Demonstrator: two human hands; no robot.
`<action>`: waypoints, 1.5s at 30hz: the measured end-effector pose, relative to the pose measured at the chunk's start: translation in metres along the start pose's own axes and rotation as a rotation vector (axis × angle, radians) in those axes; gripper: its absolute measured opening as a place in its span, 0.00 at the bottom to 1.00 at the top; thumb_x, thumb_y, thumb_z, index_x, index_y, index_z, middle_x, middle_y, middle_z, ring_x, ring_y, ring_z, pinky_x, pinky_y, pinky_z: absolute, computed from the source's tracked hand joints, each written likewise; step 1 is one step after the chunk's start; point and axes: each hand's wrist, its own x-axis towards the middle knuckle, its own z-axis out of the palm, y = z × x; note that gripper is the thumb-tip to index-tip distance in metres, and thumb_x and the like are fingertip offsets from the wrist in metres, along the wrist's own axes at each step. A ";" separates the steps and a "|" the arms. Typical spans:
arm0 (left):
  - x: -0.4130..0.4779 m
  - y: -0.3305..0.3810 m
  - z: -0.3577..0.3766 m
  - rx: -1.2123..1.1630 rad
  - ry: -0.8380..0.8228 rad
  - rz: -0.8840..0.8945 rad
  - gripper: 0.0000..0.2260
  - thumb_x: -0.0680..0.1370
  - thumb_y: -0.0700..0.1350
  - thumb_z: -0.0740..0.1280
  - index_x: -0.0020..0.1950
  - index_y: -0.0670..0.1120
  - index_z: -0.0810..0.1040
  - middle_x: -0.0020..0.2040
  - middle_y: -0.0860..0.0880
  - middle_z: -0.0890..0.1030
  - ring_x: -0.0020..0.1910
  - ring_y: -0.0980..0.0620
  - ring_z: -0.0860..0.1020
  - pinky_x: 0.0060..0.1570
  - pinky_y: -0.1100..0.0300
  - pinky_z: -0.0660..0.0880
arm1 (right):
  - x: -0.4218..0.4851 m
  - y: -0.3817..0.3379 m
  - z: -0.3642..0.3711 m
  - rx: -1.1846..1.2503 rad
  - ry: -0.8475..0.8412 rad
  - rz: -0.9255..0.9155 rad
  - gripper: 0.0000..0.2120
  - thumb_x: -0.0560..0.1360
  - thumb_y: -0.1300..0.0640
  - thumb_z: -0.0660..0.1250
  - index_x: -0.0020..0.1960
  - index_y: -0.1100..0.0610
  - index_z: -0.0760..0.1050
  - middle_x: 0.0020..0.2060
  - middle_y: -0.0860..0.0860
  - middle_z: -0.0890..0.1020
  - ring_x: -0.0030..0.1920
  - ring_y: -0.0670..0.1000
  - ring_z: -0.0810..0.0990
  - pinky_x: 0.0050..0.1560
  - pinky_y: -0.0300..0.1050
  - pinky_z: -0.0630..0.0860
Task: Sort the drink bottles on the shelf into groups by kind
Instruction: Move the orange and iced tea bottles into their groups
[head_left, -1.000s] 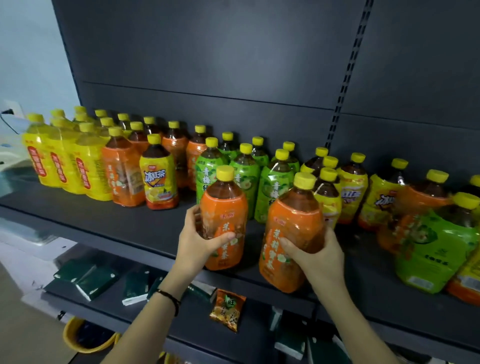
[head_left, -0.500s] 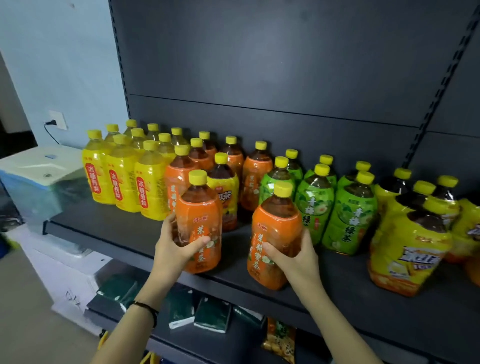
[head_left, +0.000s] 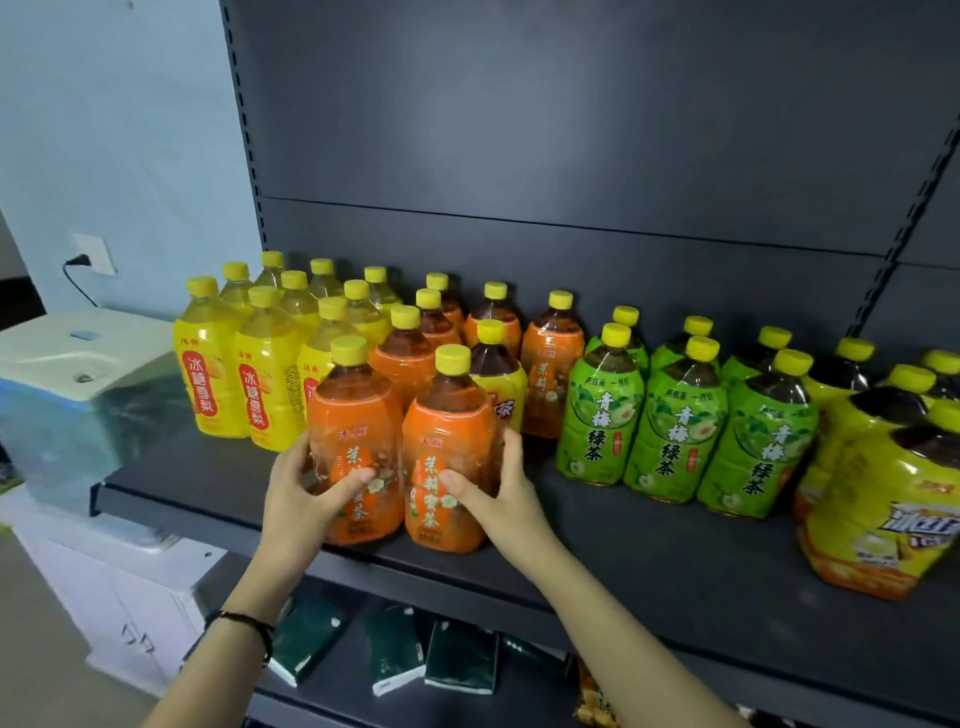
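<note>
Near the dark metal shelf's (head_left: 649, 545) front edge, the left hand (head_left: 301, 499) grips one orange-labelled plastic tea bottle (head_left: 356, 447); the right hand (head_left: 498, 493) grips its touching twin (head_left: 449, 457).

Two orange tea bottles (head_left: 447, 415) upright side by side at shelf (head_left: 649, 540) front, yellow bottles (head_left: 213, 364) left, green bottles (head_left: 675, 415) right

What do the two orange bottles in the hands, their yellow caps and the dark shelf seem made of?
Left orange bottle and right orange bottle: probably clear plastic, dark tea showing through at the neck, with a glossy shrink label that glints. Yellow caps: likely opaque plastic, smooth, matt. Shelf: looks like painted metal, dark matt grey, thin front edge.
</note>
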 end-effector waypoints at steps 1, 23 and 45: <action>0.002 -0.002 -0.002 -0.008 0.002 0.001 0.43 0.57 0.70 0.73 0.68 0.53 0.71 0.65 0.49 0.73 0.62 0.48 0.75 0.60 0.42 0.75 | 0.002 0.000 0.004 -0.024 0.005 0.001 0.44 0.64 0.34 0.72 0.72 0.38 0.51 0.70 0.46 0.67 0.67 0.48 0.70 0.64 0.52 0.74; 0.011 -0.014 -0.001 -0.037 -0.007 0.034 0.46 0.56 0.73 0.71 0.68 0.49 0.70 0.64 0.47 0.71 0.64 0.47 0.72 0.63 0.44 0.72 | 0.067 -0.018 -0.040 -0.002 0.312 0.142 0.46 0.59 0.33 0.75 0.73 0.41 0.61 0.68 0.46 0.72 0.66 0.51 0.71 0.65 0.56 0.72; -0.017 0.008 0.051 0.005 -0.072 0.047 0.47 0.58 0.73 0.69 0.72 0.51 0.67 0.63 0.49 0.68 0.64 0.51 0.70 0.64 0.51 0.70 | -0.030 0.019 -0.140 -0.312 0.955 0.054 0.45 0.71 0.43 0.71 0.78 0.53 0.50 0.77 0.54 0.48 0.76 0.56 0.49 0.75 0.55 0.55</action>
